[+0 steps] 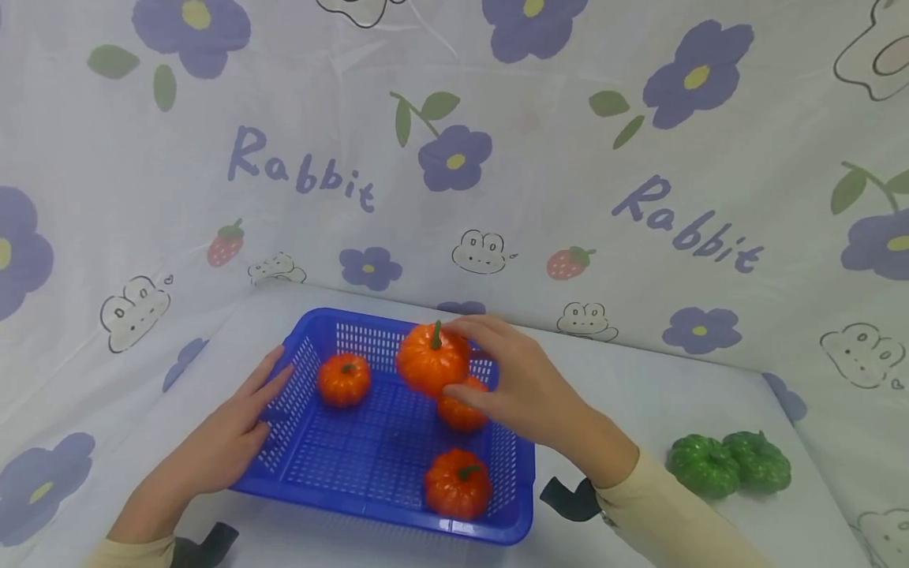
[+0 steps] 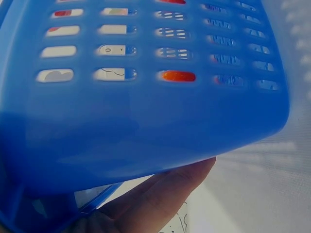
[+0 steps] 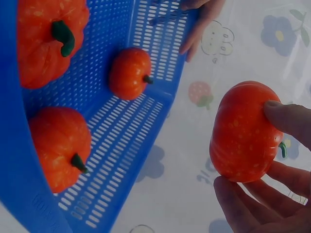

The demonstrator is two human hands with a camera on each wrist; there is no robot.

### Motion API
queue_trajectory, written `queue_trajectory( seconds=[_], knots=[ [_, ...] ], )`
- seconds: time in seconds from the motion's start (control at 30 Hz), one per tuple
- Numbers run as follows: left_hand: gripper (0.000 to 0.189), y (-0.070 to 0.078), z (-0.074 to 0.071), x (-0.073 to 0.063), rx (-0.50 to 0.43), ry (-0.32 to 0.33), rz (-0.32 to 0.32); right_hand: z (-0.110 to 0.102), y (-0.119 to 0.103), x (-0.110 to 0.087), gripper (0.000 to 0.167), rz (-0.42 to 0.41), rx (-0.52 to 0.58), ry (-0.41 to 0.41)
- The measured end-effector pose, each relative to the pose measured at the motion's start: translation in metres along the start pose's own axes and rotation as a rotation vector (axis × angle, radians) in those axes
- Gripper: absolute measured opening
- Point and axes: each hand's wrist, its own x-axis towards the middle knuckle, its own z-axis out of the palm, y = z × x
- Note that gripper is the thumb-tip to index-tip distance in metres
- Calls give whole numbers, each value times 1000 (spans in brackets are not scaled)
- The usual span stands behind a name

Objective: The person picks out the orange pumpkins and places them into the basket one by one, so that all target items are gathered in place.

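My right hand (image 1: 521, 379) grips a small orange pumpkin (image 1: 432, 360) with a green stem, thumb on one side and fingers on the other. It is held above the far right part of a blue plastic basket (image 1: 341, 505). In the right wrist view the held pumpkin (image 3: 247, 131) shows whole between thumb and fingertips. My left hand (image 1: 223, 442) holds the basket's left rim, and in the left wrist view a finger (image 2: 165, 194) lies against the basket's edge. Inside sit three more orange pumpkins: one at left (image 1: 344, 380), one at right (image 1: 461, 406) partly hidden, one in the near right corner (image 1: 458, 483).
Two green pumpkins (image 1: 705, 465) (image 1: 758, 461) sit side by side on the white table (image 1: 604, 379), right of the basket. A patterned cloth (image 1: 533, 197) with flowers and rabbits hangs behind. Dark bands with protruding parts (image 1: 571, 498) are on both wrists.
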Motion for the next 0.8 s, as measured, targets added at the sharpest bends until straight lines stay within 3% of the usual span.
queue_trajectory(
  seconds=[0.37, 0.63, 0.8],
  knots=[
    [74, -1, 1, -1, 1, 4, -4, 10, -6, 8, 63, -3, 65, -31],
    [73, 0, 1, -2, 13, 8, -2, 17, -10, 13, 63, 33, 36, -64],
    [73, 0, 1, -1, 11, 4, 0, 21, -12, 15, 64, 14, 14, -77]
  ],
)
